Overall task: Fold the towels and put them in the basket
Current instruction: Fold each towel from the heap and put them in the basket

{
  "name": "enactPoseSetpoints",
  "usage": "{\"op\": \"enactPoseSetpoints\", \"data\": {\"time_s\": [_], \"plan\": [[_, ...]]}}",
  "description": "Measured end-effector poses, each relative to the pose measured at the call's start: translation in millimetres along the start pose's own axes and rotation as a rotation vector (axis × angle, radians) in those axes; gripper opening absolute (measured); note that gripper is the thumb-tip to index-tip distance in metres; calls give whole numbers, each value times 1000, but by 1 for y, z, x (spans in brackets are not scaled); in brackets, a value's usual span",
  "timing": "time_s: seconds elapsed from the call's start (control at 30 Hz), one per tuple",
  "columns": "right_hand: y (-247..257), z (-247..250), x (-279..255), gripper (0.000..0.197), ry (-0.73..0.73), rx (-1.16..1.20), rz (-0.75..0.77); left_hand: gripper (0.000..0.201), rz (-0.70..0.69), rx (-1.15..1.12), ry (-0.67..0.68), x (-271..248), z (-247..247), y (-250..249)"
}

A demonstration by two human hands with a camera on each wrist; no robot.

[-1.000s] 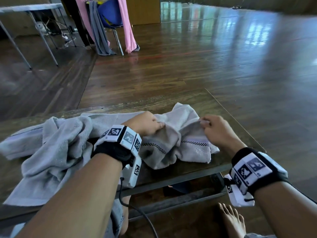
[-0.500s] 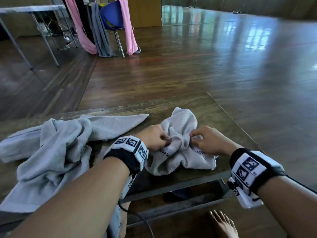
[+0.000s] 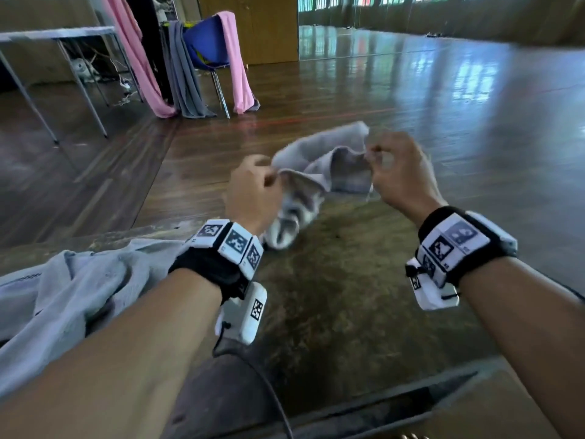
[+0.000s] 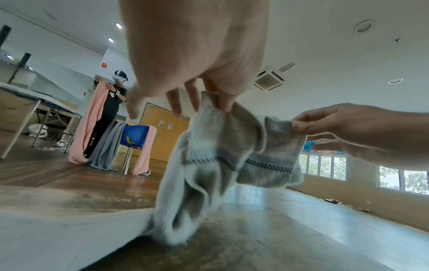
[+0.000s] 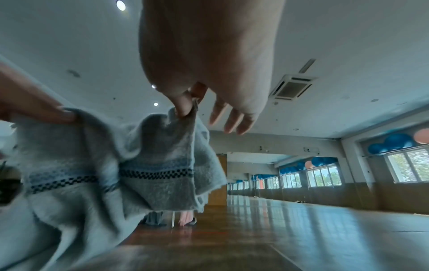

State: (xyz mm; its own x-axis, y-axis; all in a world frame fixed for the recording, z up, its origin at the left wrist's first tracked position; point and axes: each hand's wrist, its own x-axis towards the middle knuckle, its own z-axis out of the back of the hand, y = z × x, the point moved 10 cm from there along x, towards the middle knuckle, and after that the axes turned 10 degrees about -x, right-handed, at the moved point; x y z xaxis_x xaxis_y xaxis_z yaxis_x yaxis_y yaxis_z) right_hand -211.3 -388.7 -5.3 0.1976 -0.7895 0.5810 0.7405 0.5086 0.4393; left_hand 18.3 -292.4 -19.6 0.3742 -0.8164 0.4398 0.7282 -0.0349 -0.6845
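A small grey towel (image 3: 319, 175) with a dark checked stripe (image 4: 267, 166) hangs in the air above the table (image 3: 348, 296). My left hand (image 3: 253, 191) pinches one upper corner and my right hand (image 3: 395, 172) pinches the other upper corner between thumb and forefinger. In the wrist views the small towel (image 5: 139, 165) sags in crumpled folds, and its lower end (image 4: 176, 229) touches the tabletop. A second, larger grey towel (image 3: 63, 293) lies rumpled on the table's left side, partly under my left forearm. No basket is in view.
The worn wooden table has its right edge (image 3: 506, 343) close to my right arm. Beyond it, on the wood floor, a blue chair (image 3: 205, 42) draped with pink and grey cloths stands by a folding table (image 3: 47, 36). Another person (image 4: 113, 102) holds a pink cloth there.
Both hands have lifted the small towel off the table and pulled apart, holding it by its top corners. The head view has tilted up and forward.
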Motion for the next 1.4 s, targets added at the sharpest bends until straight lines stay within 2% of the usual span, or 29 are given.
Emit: {"op": "enactPoseSetpoints", "data": {"time_s": [0.07, 0.13, 0.23, 0.3, 0.4, 0.43, 0.5, 0.63, 0.73, 0.8, 0.87, 0.93, 0.97, 1.03, 1.13, 1.3, 1.4], "plan": [[-13, 9, 12, 15, -107, 8, -59, 32, 8, 3, -125, 0, 18, 14], [-39, 9, 15, 16, -127, 50, -199, 34, -8, 6, -191, -1, 31, 25], [-70, 4, 9, 15, -82, 169, -382, 31, -48, -34, -205, -9, 43, 29], [-78, 1, 2, 7, -76, 262, -447, 29, -8, -149, -174, -13, 42, 32], [-77, -7, 0, 18, -39, 444, -480, 27, 173, -446, -158, -21, 31, 49], [-73, -7, 1, 20, -31, 521, -483, 27, 197, -485, -172, -22, 31, 52], [-69, -3, 5, 25, -32, 579, -443, 25, 141, -459, -213, -22, 36, 50], [-75, 5, 1, 25, -23, 491, -372, 25, -13, -416, -289, -25, 47, 33], [-85, -3, -16, 23, 51, 371, -345, 33, 44, -312, -161, -30, 28, 42], [-91, -17, -33, 20, 152, 228, -281, 37, 126, -198, 31, -35, 5, 62], [-102, -26, -52, 8, 210, 107, -260, 43, 161, -67, 248, -48, -15, 76], [-111, -29, -66, 6, 258, 11, -252, 33, 174, 9, 384, -61, -26, 85], [-111, -30, -71, 8, 289, -12, -232, 27, 172, 23, 410, -64, -27, 87], [-105, -29, -76, 13, 323, -9, -156, 25, 173, 34, 410, -68, -24, 90], [-88, -13, -78, 14, 286, 47, -70, 32, 146, 47, 385, -72, -13, 86], [-63, 32, -98, 8, 181, 101, -24, 29, 61, -8, 328, -80, 11, 60], [-62, 49, -121, 17, 203, 110, -19, 34, 32, -26, 312, -87, 23, 46]]}}
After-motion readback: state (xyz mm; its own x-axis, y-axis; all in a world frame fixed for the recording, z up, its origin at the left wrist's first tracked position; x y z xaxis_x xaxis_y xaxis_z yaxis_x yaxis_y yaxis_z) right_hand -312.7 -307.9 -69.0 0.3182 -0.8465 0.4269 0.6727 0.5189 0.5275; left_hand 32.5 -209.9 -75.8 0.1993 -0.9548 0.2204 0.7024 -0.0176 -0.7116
